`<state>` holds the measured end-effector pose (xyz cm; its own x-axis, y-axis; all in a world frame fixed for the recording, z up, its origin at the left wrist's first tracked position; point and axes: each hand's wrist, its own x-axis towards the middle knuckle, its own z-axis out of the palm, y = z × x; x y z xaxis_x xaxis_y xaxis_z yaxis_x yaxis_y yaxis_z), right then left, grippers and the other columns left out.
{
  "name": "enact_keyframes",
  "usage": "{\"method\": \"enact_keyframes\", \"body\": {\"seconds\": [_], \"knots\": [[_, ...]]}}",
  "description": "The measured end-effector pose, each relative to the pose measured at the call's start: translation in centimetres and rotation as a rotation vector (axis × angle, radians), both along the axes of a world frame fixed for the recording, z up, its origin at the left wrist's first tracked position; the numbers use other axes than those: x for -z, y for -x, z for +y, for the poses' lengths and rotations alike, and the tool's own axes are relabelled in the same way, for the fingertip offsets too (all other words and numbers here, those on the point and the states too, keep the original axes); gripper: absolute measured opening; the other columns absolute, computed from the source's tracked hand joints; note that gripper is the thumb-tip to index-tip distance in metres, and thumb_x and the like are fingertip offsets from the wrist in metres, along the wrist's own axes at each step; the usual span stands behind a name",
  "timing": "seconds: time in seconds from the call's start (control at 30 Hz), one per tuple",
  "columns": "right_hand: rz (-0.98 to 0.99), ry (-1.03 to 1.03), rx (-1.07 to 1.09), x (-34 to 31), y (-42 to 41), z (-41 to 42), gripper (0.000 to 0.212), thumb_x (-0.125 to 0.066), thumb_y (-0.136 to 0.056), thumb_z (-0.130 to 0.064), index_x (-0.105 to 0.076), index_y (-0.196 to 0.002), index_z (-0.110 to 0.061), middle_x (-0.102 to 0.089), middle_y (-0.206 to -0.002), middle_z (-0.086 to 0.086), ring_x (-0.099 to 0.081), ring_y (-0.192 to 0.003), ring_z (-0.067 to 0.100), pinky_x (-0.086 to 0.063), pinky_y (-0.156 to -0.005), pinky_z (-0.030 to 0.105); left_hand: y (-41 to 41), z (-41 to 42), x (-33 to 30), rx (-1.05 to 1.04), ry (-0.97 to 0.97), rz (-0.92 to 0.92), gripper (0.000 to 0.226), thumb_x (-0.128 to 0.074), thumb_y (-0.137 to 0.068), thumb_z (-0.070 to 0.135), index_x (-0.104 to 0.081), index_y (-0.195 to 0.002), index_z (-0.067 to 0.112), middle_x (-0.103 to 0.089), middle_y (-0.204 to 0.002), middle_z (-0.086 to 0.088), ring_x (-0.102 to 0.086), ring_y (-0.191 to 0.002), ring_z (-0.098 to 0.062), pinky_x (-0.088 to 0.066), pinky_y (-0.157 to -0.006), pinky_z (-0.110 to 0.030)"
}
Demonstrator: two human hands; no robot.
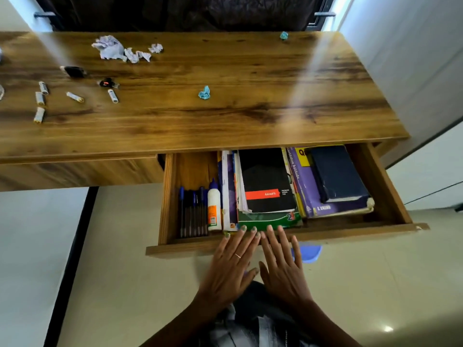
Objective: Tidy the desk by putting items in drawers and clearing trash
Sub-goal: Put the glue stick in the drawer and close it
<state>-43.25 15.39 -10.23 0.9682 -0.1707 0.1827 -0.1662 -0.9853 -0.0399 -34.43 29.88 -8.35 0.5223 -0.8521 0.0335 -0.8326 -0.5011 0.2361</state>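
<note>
Currently the drawer (283,231) holds pens, glue and books; left hand (231,266) and right hand (283,266), fingers spread flat, press its front. Beyond it, batteries (40,98) and crumpled paper (112,48) remain on the worktop (225,108).

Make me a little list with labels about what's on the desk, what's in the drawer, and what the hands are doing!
desk top: crumpled paper, two small blue wads, five batteries, two small dark items
drawer: open, under the desk's right side
drawer left part: pens and a glue bottle
drawer middle: black notebook on a stack of books
drawer right: dark blue book on a purple book
left hand: flat, fingers straight, on the drawer's front edge
right hand: flat, beside the left hand
</note>
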Motion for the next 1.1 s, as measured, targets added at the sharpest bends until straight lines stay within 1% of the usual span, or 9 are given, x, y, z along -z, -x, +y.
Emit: {"method": "enact_keyframes", "body": {"seconds": [0.17, 0.43, 0.5, 0.6, 0.67, 0.8, 0.87, 1.03, 1.1], "knots": [[-0.022, 0.088, 0.023, 0.8, -0.1, 0.5, 0.08, -0.034, -0.078, -0.024, -0.001, -0.15, -0.011, 0.007, -0.159, 0.008, 0.004, -0.147, 0.028, 0.005, -0.119, 0.047, -0.2, -0.1, 0.5, -0.016, -0.052, -0.057, 0.073, -0.046, -0.089, 0.049, -0.02, -0.148, 0.016, -0.023, -0.155, -0.003, -0.019, -0.142, -0.019, -0.008, -0.114, -0.038], [0.016, 0.055, 0.011, 0.9, -1.7, -0.4, 0.086, -0.035, -0.075, -0.032, 0.002, -0.149, -0.01, 0.01, -0.158, 0.01, 0.007, -0.146, 0.029, 0.001, -0.117, 0.048, -1.7, -0.4, 0.6, -0.004, -0.035, -0.114, 0.078, -0.045, -0.087, 0.056, -0.015, -0.149, 0.019, -0.024, -0.155, -0.001, -0.019, -0.143, -0.019, -0.006, -0.115, -0.039], [0.03, 0.057, 0.001, 1.0, -2.6, -0.8, 0.092, -0.044, -0.074, -0.032, 0.003, -0.149, -0.01, 0.011, -0.158, 0.01, 0.007, -0.146, 0.03, 0.002, -0.117, 0.049, -2.7, -0.9, 0.6, -0.006, -0.055, -0.132, 0.077, -0.041, -0.087, 0.057, -0.017, -0.149, 0.019, -0.022, -0.155, -0.002, -0.019, -0.143, -0.02, -0.006, -0.115, -0.04], [0.08, 0.049, -0.004, 0.9, -4.3, -1.7, 0.112, -0.066, -0.064, -0.029, 0.004, -0.149, -0.01, 0.012, -0.158, 0.01, 0.006, -0.146, 0.031, 0.001, -0.117, 0.05, -4.4, -1.7, 0.8, -0.026, -0.079, -0.139, 0.075, -0.039, -0.088, 0.058, -0.021, -0.149, 0.018, -0.021, -0.155, -0.003, -0.018, -0.143, -0.021, -0.003, -0.115, -0.04], [0.084, 0.032, -0.002, 0.8, -5.6, -2.3, 0.115, -0.069, -0.063, -0.027, 0.005, -0.149, -0.011, 0.012, -0.158, 0.01, 0.001, -0.145, 0.031, -0.002, -0.116, 0.05, -5.7, -2.3, 0.9, -0.032, -0.085, -0.149, 0.074, -0.039, -0.088, 0.057, -0.022, -0.148, 0.018, -0.02, -0.156, -0.002, -0.017, -0.143, -0.021, -0.004, -0.115, -0.04], [0.075, 0.047, -0.01, 0.6, -8.6, -3.7, 0.111, -0.068, -0.065, -0.024, 0.003, -0.15, -0.01, 0.008, -0.158, 0.011, -0.003, -0.145, 0.032, -0.001, -0.117, 0.05, -8.4, -3.6, 0.5, -0.055, -0.1, -0.191, 0.075, -0.039, -0.088, 0.055, -0.02, -0.149, 0.017, -0.021, -0.156, -0.004, -0.015, -0.143, -0.022, -0.008, -0.114, -0.043], [0.064, 0.057, -0.009, 0.5, -10.2, -4.4, 0.109, -0.066, -0.065, -0.021, 0.003, -0.149, -0.01, 0.0, -0.158, 0.013, -0.002, -0.145, 0.032, 0.0, -0.118, 0.05, -9.7, -4.4, 0.2, -0.078, -0.117, -0.212, 0.075, -0.04, -0.087, 0.054, -0.02, -0.149, 0.016, -0.022, -0.155, -0.005, -0.015, -0.143, -0.022, -0.008, -0.114, -0.044], [0.05, 0.089, 0.024, -0.3, -14.0, -5.7, 0.093, -0.056, -0.069, -0.013, -0.01, -0.149, -0.01, -0.016, -0.156, 0.012, -0.005, -0.146, 0.03, -0.006, -0.117, 0.051, -13.0, -6.5, -0.2, -0.129, -0.131, -0.258, 0.083, -0.059, -0.079, 0.05, -0.027, -0.147, 0.014, -0.028, -0.153, -0.007, -0.018, -0.142, -0.024, -0.01, -0.113, -0.044], [0.045, 0.104, 0.034, -0.4, -15.3, -6.3, 0.082, -0.045, -0.072, -0.012, -0.015, -0.148, -0.009, -0.017, -0.156, 0.011, -0.007, -0.146, 0.028, -0.005, -0.117, 0.051, -14.2, -7.3, -0.3, -0.159, -0.127, -0.275, 0.086, -0.064, -0.076, 0.046, -0.028, -0.146, 0.013, -0.029, -0.153, -0.008, -0.018, -0.142, -0.024, -0.01, -0.113, -0.044]]}}
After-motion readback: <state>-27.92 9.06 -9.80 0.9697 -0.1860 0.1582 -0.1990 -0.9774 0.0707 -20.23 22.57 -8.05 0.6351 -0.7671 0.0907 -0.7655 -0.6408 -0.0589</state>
